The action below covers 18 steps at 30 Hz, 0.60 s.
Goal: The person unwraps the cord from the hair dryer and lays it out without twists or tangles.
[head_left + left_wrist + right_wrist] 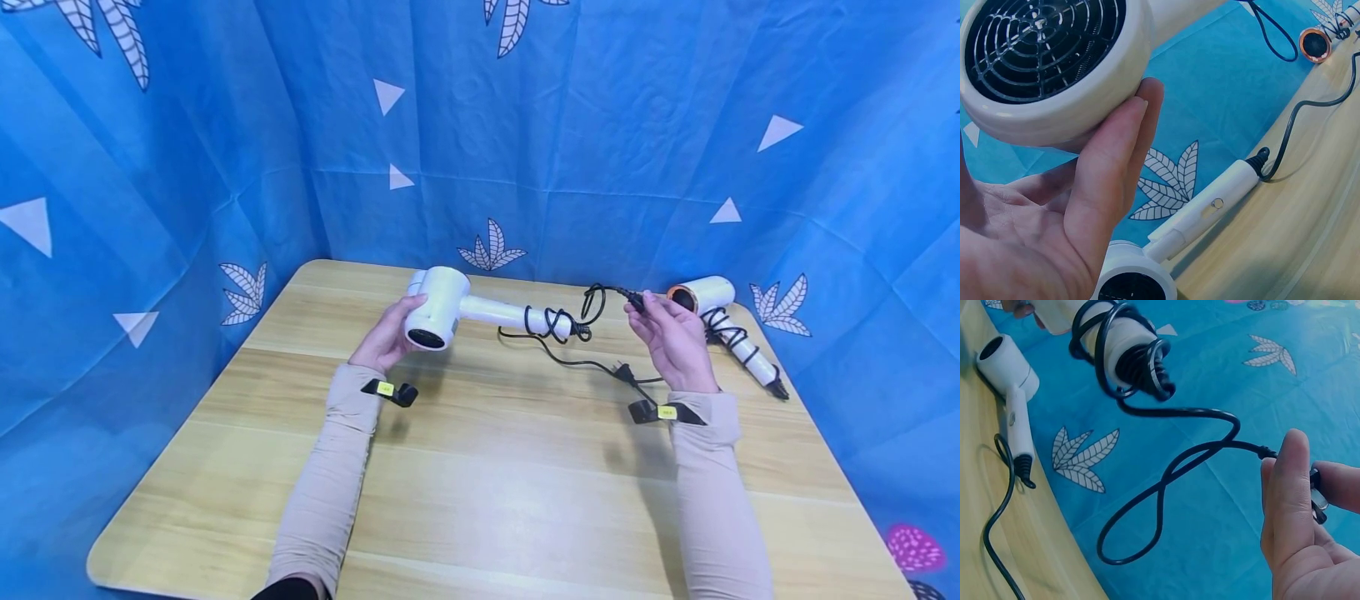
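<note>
A white hair dryer (442, 308) is held above the table by its head, its handle pointing right. My left hand (386, 337) grips that head from the left; the round intake grille (1041, 50) shows close up in the left wrist view. Black cord (1135, 547) is wound round the handle's end, and a loose length of it runs across to my right hand (675, 337). Thumb and fingers there pinch the plug (636, 300), mostly covered by them in the right wrist view.
Behind, a second white hair dryer (1204, 206) lies on the wooden table (480, 500); the held one hides it in the head view. A black plug (624, 372) lies right of centre. At the back right lies a third hair dryer (708, 293), cord wrapped. Blue curtains (480, 125) surround the table.
</note>
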Each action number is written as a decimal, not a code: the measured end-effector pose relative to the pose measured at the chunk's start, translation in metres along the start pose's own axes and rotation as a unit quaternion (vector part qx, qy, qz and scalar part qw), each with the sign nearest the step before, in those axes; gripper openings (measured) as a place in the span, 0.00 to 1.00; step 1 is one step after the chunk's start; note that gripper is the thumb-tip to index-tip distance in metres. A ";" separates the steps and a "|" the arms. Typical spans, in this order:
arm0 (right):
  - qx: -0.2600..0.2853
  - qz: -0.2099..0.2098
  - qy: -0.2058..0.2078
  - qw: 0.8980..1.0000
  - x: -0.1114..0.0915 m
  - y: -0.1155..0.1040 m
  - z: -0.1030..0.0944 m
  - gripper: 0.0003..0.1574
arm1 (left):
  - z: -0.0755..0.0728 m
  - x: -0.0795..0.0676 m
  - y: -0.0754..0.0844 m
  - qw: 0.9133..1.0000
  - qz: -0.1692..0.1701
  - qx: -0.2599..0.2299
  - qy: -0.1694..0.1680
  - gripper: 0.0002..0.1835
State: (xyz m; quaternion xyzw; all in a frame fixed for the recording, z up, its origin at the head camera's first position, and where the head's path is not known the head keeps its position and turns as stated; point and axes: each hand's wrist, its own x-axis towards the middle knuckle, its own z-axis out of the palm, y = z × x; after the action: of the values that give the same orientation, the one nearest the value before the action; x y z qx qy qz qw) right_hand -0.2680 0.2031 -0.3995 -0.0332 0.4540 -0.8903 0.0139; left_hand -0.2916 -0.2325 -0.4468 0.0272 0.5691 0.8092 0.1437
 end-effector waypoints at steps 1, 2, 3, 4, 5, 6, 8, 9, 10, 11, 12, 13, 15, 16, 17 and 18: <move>0.001 -0.004 -0.002 1.000 0.000 0.000 0.001 0.03 | 0.000 0.000 0.000 1.000 -0.001 0.000 -0.002 0.26; 0.000 -0.009 -0.003 1.000 -0.001 0.000 0.002 0.03 | 0.000 0.000 0.000 1.000 -0.002 0.002 -0.003 0.26; 0.000 -0.014 -0.005 1.000 -0.001 0.000 0.003 0.04 | 0.000 0.000 0.000 1.000 -0.003 0.004 -0.004 0.26; 0.003 -0.019 -0.008 1.000 -0.002 0.000 0.004 0.04 | 0.000 0.000 0.000 1.000 -0.004 0.006 -0.004 0.25; 0.005 -0.024 -0.010 1.000 -0.002 -0.001 0.005 0.04 | 0.001 0.000 0.000 1.000 -0.005 0.009 -0.004 0.25; 0.007 -0.027 -0.012 1.000 -0.003 -0.001 0.005 0.04 | 0.001 0.000 0.000 1.000 -0.006 0.013 -0.004 0.24; 0.008 -0.034 -0.015 0.999 -0.004 -0.002 0.008 0.04 | 0.003 0.000 0.001 1.000 -0.007 0.020 -0.003 0.22; 0.011 -0.036 -0.017 0.999 -0.004 -0.002 0.009 0.04 | 0.003 0.000 0.001 1.000 -0.007 0.022 -0.002 0.22; 0.012 -0.038 -0.017 0.999 -0.005 -0.003 0.010 0.04 | 0.004 0.000 0.001 1.000 -0.007 0.023 -0.002 0.22; 0.011 -0.040 -0.017 0.999 -0.006 -0.003 0.011 0.04 | 0.004 0.000 0.001 1.000 -0.007 0.025 -0.002 0.22; 0.009 -0.042 -0.017 0.999 -0.006 -0.003 0.013 0.04 | 0.004 0.000 0.001 1.000 -0.007 0.026 -0.002 0.22; 0.007 -0.043 -0.018 0.999 -0.007 -0.004 0.014 0.04 | 0.004 0.000 0.001 1.000 -0.007 0.025 -0.001 0.22; 0.005 -0.045 -0.020 0.999 -0.009 -0.004 0.016 0.04 | 0.003 0.001 0.000 1.000 -0.007 0.022 0.001 0.22; 0.002 -0.046 -0.022 0.999 -0.010 -0.005 0.017 0.04 | 0.003 0.001 0.000 1.000 -0.006 0.020 0.001 0.22; 0.000 -0.047 -0.023 0.999 -0.011 -0.005 0.018 0.04 | 0.003 0.001 -0.001 1.000 -0.006 0.017 0.002 0.22; -0.003 -0.049 -0.025 0.999 -0.012 -0.006 0.020 0.04 | 0.003 0.001 -0.001 1.000 -0.006 0.015 0.004 0.22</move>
State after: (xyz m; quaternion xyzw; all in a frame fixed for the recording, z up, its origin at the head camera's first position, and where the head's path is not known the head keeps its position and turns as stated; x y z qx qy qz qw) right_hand -0.2550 0.1912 -0.3840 -0.0775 0.4541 -0.8874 -0.0181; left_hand -0.2918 -0.2295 -0.4467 0.0228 0.5816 0.7999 0.1460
